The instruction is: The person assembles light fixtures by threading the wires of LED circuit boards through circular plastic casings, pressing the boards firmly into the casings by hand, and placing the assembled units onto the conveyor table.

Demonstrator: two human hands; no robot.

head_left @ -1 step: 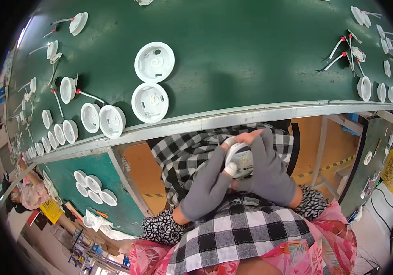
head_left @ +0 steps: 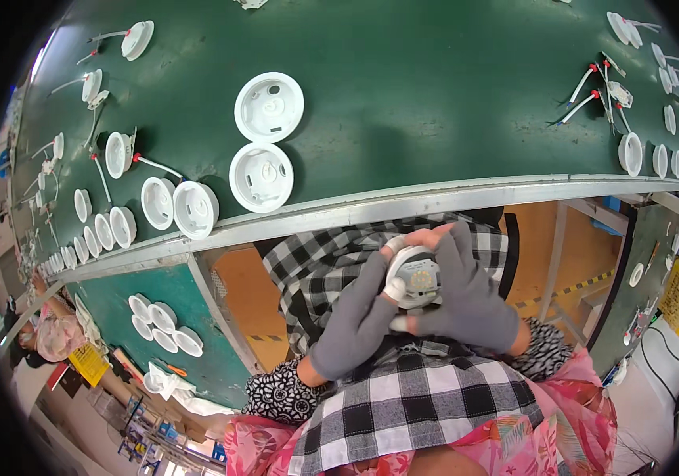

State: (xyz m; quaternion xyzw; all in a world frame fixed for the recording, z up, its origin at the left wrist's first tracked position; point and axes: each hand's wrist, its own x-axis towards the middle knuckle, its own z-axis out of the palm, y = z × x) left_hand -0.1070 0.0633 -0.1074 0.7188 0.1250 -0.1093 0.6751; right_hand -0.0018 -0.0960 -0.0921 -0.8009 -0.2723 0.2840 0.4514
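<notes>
Between my hands, over my lap, is a round white downlight (head_left: 421, 278) with a light board dotted with yellow LEDs facing up. My left hand (head_left: 359, 317), in a grey fingerless glove with white-covered fingertips, closes on its left rim. My right hand (head_left: 470, 297), gloved the same way, curves over the right side with its fingertips at the upper edge. The right thumb sits just below the downlight. Beyond the table edge lie two empty white lamp housings (head_left: 269, 107) touching each other, hollow side up.
A metal rim (head_left: 403, 198) edges the green table (head_left: 434, 95) in front of me. More housings (head_left: 196, 210) line its left edge, some with red-tipped white wires; others (head_left: 631, 153) stand at right. Several housings (head_left: 162, 317) rest on a lower left surface near orange-handled scissors (head_left: 173, 370).
My right thumb has shifted down and left, away from the downlight's lower edge. The downlight's board shows more fully. The rest is almost unchanged.
</notes>
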